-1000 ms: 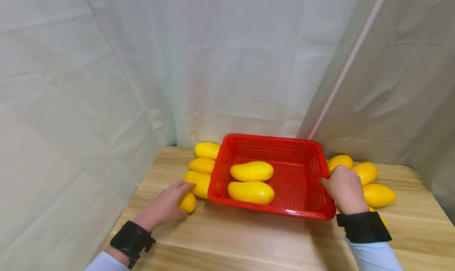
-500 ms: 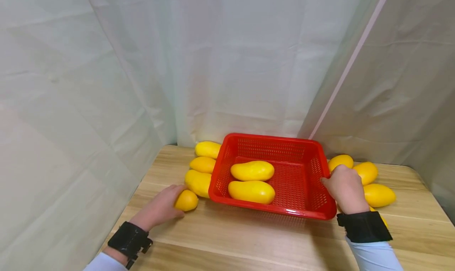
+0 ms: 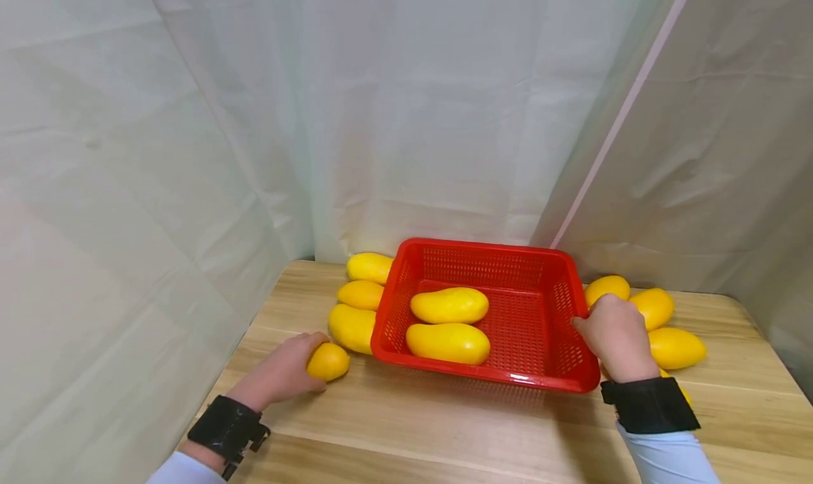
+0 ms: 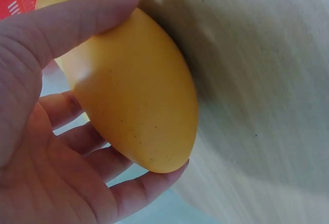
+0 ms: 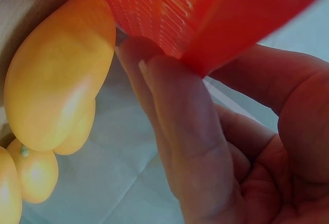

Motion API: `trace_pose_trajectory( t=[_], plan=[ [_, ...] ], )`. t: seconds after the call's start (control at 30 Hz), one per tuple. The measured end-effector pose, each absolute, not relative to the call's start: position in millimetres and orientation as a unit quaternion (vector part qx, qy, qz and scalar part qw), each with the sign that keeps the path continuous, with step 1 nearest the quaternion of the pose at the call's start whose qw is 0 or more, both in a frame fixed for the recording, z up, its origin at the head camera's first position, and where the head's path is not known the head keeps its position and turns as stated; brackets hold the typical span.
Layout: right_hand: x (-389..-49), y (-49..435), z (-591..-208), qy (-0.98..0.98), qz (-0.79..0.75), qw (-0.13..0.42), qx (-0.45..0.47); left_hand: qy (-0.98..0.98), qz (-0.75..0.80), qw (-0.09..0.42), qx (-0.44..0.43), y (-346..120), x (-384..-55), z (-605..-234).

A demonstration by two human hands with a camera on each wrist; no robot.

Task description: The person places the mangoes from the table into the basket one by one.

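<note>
In the head view my left hand [image 3: 286, 371] holds an orange-yellow mango [image 3: 329, 362] low over the table, left of the red basket [image 3: 444, 368]. The left wrist view shows the thumb across the top of this mango [image 4: 139, 90] and the fingers curled along its other side. My right hand [image 3: 616, 336] grips the right rim of the basket; in the right wrist view the red plastic edge [image 5: 226, 44] passes between thumb and fingers. Two long yellow mangoes, a rear one [image 3: 449, 305] and a front one [image 3: 447, 343], lie in the basket's left half.
Along the basket's left side lie a near mango [image 3: 351, 327], a middle one [image 3: 360, 295] and a far one [image 3: 368, 267]. Several more, such as this mango [image 3: 677, 348], lie to the right, partly behind my right hand. Pale sheeting [image 3: 444, 117] hangs behind the wooden table [image 3: 406, 427].
My left fingers have drawn back from over the neighbouring long mango, and the held mango has shifted slightly left. My right hand and the basket stay where they were.
</note>
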State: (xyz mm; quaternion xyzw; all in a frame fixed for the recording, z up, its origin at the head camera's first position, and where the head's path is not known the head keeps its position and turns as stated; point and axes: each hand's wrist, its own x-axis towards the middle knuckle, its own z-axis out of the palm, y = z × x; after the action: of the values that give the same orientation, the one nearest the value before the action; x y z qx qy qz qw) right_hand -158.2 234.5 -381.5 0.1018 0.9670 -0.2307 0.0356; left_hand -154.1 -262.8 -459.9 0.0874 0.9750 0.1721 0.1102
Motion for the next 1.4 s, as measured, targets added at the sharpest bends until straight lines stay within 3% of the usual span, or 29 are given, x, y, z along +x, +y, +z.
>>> trace_pose_trajectory(
  t=[0.27, 0.7, 1.03, 1.4],
  plan=[
    [-159.0, 234.2, -380.2, 0.967, -0.231, 0.030, 0.098, 0.977, 0.167, 0.098, 0.092, -269.8, -156.9, -451.0],
    [-158.9, 234.6, -379.8, 0.968, -0.233, 0.024, 0.094, 0.982, 0.155, 0.017, 0.109, -278.7, -168.0, -424.7],
    [-158.4, 233.8, -379.3, 0.968, -0.230, 0.027, 0.100, 0.974, 0.168, -0.090, 0.118, -267.1, -179.3, -408.5],
    [-156.9, 235.0, -382.1, 0.967, -0.233, 0.031, 0.101, 0.959, 0.193, -0.168, 0.124, -231.8, -189.5, -389.7]
  ],
)
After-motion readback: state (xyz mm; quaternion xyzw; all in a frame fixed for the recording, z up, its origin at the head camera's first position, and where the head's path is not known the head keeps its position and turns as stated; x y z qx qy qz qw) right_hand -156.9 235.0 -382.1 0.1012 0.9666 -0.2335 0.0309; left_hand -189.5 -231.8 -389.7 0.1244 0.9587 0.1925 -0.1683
